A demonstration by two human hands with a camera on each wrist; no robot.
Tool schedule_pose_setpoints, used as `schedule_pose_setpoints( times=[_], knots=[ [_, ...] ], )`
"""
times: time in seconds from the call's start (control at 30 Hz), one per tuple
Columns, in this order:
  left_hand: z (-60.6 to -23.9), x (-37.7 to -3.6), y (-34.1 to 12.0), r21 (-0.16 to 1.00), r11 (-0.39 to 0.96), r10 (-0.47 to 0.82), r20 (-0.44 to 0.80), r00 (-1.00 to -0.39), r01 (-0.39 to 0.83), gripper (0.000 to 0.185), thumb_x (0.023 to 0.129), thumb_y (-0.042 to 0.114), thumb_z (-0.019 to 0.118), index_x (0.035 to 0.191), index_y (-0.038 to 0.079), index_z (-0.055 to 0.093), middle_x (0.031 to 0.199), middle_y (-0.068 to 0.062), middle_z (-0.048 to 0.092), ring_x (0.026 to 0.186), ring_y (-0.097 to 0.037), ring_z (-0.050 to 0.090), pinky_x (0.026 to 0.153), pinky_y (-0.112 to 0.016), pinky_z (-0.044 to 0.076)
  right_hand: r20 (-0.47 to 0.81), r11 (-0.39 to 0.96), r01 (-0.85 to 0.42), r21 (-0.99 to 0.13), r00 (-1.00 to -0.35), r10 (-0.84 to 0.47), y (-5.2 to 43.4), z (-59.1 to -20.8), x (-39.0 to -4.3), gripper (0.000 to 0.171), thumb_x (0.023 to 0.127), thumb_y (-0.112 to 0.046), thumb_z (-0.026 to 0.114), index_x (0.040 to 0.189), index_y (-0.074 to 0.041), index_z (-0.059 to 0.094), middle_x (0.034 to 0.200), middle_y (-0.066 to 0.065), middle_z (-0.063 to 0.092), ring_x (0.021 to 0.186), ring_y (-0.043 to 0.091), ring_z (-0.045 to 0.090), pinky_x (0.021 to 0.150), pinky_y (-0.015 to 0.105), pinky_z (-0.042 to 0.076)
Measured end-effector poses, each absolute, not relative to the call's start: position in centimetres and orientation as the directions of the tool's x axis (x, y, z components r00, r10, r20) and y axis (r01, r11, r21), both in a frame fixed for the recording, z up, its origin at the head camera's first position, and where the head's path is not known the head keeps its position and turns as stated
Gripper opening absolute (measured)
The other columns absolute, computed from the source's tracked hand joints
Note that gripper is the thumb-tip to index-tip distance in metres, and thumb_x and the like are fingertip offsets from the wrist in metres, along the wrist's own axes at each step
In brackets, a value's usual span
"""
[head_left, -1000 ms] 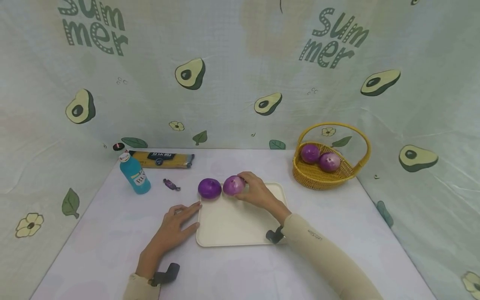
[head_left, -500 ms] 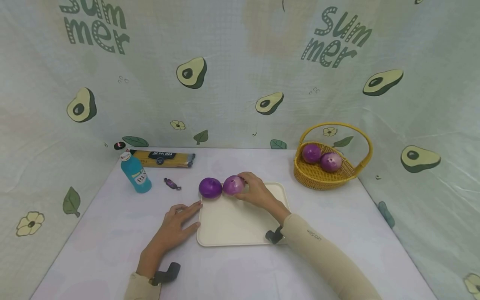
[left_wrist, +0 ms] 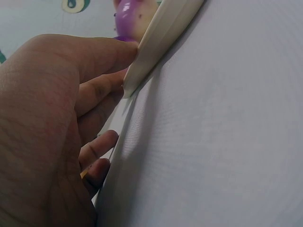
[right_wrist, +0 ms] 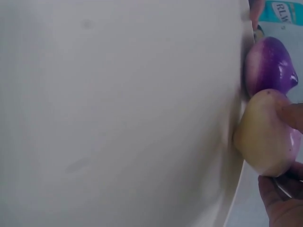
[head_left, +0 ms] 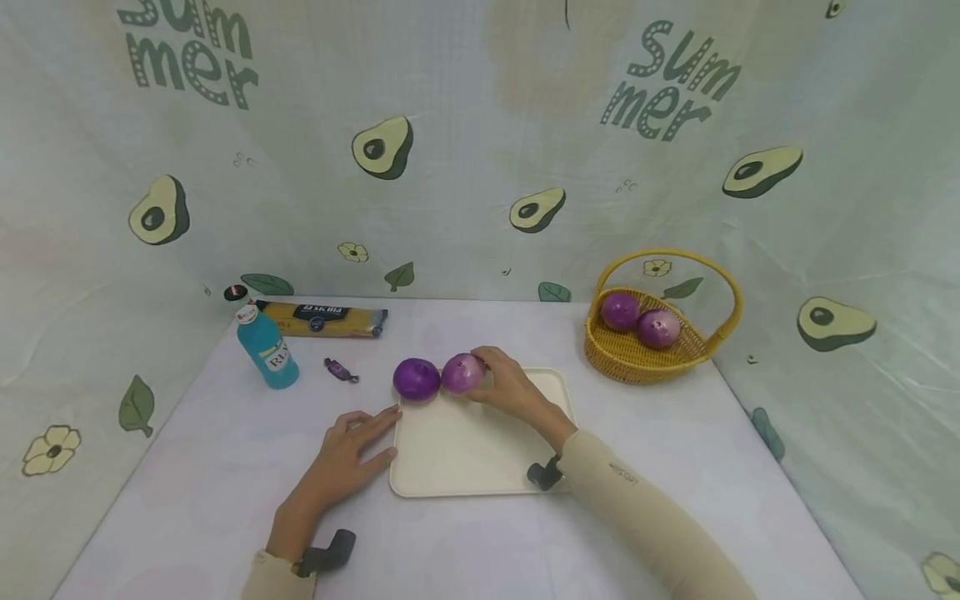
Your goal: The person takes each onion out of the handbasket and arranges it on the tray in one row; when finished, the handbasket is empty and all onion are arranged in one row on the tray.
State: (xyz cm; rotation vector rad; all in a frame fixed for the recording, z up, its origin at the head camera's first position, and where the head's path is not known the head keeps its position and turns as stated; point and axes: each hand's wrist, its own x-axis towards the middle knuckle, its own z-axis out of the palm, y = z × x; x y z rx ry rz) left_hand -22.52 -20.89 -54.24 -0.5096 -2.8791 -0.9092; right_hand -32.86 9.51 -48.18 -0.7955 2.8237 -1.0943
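A cream tray [head_left: 480, 454] lies on the table in front of me. At its far left corner sit a dark purple onion [head_left: 416, 379] and a paler purple onion [head_left: 461, 372], side by side and touching. My right hand [head_left: 485, 377] curls round the paler onion [right_wrist: 265, 135], fingers [right_wrist: 284, 205] on its side, with the dark onion [right_wrist: 270, 64] beside it. My left hand [head_left: 367, 437] lies flat on the table, its straight fingers [left_wrist: 102, 54] against the tray's left rim [left_wrist: 161, 42].
A yellow wicker basket [head_left: 645, 358] with a handle holds two more purple onions [head_left: 620, 310] at the back right. A blue bottle [head_left: 266, 350], a wrapped candy [head_left: 341, 369], a pasta pack [head_left: 322, 318] and a small dark cap [head_left: 235, 292] stand at the back left. Avocado-print cloth walls surround the table.
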Motion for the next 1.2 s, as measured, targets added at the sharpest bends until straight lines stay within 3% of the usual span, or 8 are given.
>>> schedule_pose_setpoints(
  times=[0.7,0.97,1.2],
  knots=[
    [-53.8,-22.5,-20.8,0.545,0.771,0.29,0.162,-0.943,0.33,0.059,0.096,0.047,0.063,0.15,0.028,0.048,0.153,0.013,0.045,0.132,-0.028,0.036,0.102,-0.058,0.03,0.181,0.612,-0.481,-0.627,-0.855,-0.487,9.8,-48.2,-33.1,0.071,0.082,-0.019,0.084,0.141,0.0,0.048,0.143,0.016,0.05,0.12,0.029,0.055,0.103,0.043,0.047],
    [-53.8,-22.7,-20.7,0.541,0.765,0.303,0.176,-0.937,0.349,0.059,0.096,0.045,0.063,0.15,0.029,0.048,0.153,0.013,0.045,0.131,-0.028,0.036,0.103,-0.058,0.029,0.119,0.673,-0.425,-0.605,-0.884,-0.452,11.0,-47.2,-32.9,0.08,0.084,-0.029,0.082,0.148,-0.002,0.043,0.154,0.015,0.041,0.141,0.033,0.038,0.115,0.047,0.032],
    [-54.1,-22.6,-20.8,0.532,0.767,0.307,0.188,-0.933,0.36,0.059,0.096,0.044,0.064,0.15,0.027,0.049,0.153,0.01,0.046,0.131,-0.03,0.037,0.103,-0.06,0.03,0.152,0.685,-0.451,-0.573,-0.879,-0.452,12.7,-46.9,-33.0,0.074,0.088,-0.034,0.078,0.147,-0.004,0.045,0.152,0.014,0.043,0.14,0.034,0.039,0.114,0.05,0.033]
  ],
)
